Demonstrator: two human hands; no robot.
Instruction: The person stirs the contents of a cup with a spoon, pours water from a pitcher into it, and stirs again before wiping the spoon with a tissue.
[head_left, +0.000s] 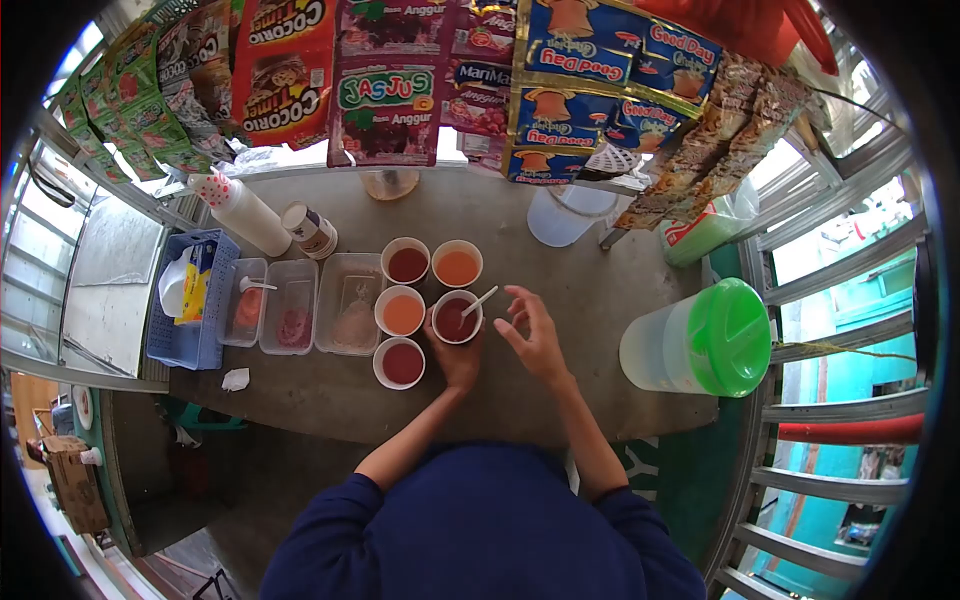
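at the middle of the counter [560, 400] a cup [457, 318] of dark red drink is clasped by the left hand [455, 355], whose fingers are wrapped round its near side from below. a white spoon [480, 300] stands in the cup, its handle leaning out to the right. the right hand [532, 330] is held just right of the cup, fingers spread apart and curled, with nothing gripped; its fingertips are near the spoon handle, but whether it is touched cannot be told.

four more cups are set close by: an orange one [401, 310] just left of the held cup, a red one [400, 362] nearer the person, a dark red one [406, 262] and an orange one [457, 263] behind. left of these, three clear tubs [297, 305] are lined up, and a blue basket [190, 300] is placed beyond them. a white bottle [240, 212] and a tin [310, 230] are seen behind the tubs. a jug with a green lid [705, 340] is placed well to the right, and a clear pitcher [562, 213] sits at the back. sachet strips [400, 70] are hung above the far edge.
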